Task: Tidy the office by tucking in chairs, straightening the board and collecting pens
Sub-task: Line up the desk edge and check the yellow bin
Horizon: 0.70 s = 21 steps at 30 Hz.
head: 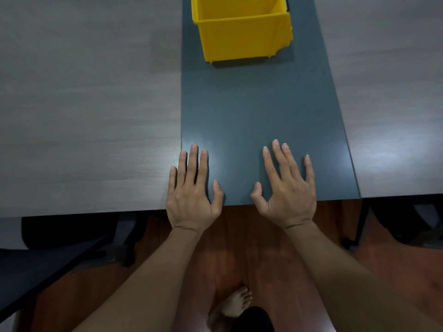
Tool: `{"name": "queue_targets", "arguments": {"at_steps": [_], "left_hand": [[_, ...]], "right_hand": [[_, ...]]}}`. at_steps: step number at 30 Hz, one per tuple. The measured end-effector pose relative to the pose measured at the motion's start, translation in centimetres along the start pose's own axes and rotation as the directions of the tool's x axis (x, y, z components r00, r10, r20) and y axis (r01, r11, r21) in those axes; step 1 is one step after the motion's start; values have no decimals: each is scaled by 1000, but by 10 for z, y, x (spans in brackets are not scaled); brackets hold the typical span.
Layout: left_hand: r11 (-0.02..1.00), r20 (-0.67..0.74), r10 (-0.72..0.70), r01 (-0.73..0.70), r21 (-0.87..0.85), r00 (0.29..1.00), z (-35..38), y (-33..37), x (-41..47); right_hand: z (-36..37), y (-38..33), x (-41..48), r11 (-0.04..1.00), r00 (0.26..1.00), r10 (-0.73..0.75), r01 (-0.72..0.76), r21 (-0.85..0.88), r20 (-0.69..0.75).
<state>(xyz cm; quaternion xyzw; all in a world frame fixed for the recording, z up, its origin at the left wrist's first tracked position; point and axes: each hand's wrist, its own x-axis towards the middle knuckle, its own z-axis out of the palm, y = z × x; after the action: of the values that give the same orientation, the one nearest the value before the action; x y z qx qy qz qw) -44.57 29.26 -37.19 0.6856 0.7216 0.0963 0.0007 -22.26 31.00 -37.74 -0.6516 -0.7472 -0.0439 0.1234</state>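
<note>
Open-topped yellow plastic bin [244, 32] at twelve o'clock; left hand [191, 195] and right hand [287, 192] splayed flat, empty, on the dark grey table [251, 111].

Office, long grey table [91, 104], tucked black chairs [72, 233], wood floor [263, 248]

head view, steeply downward, close over table edge [275, 201]

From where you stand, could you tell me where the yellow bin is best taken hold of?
Probably by the near rim of the yellow bin, reaching straight forward from the table edge. It stands upright and open-topped, so fingers can hook over that rim. Both hands, left and right, lie flat and empty on the dark strip.
</note>
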Motion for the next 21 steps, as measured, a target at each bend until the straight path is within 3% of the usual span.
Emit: {"name": "queue_targets", "arguments": {"at_steps": [14,21], "left_hand": [[1000,18,6,-5,-18,1000,1,-5,6],[1000,102,7,-5,-22,995,-7,-5,11]], "right_hand": [[-3,-4,5,1000,998,13,-11,-29,56],[-12,-7,10,998,983,37,-29,-48,179]]}}
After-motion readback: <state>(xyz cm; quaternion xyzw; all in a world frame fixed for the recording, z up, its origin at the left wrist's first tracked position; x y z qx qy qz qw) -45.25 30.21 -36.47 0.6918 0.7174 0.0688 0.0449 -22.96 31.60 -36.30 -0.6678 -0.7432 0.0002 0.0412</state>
